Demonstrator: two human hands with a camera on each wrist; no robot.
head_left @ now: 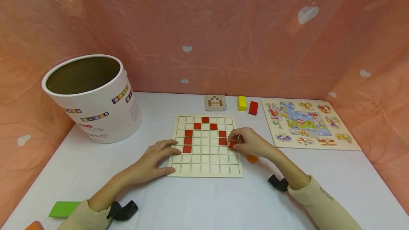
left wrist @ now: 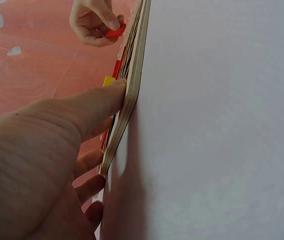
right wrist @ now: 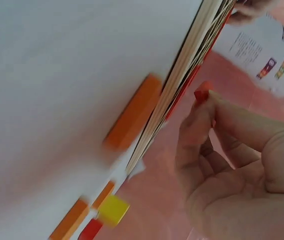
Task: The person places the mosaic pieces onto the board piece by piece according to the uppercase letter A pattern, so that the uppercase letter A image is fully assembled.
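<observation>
A pale wooden grid board point(head_left: 204, 169) lies on the white table, with several red square tiles point(head_left: 187, 140) set in its cells in an arch-like pattern. My left hand point(head_left: 155, 159) rests at the board's left edge, fingers spread and thumb near the lower corner. In the left wrist view its thumb point(left wrist: 104, 102) touches the board's rim. Between thumb and fingertips my right hand point(head_left: 252, 143) pinches a red tile point(head_left: 233, 144) over the board's right edge, beside the lowest red tile on that side. The right wrist view shows this tile point(right wrist: 202, 92) raised above the board.
Behind the board lie a small pattern card point(head_left: 215, 103), a yellow block point(head_left: 242, 103) and a red block point(head_left: 253, 108). An orange block point(head_left: 252, 158) is under the right hand. A picture puzzle point(head_left: 348, 130) lies right, a white bucket point(head_left: 108, 116) stands left, a green block point(head_left: 65, 209) lies front left.
</observation>
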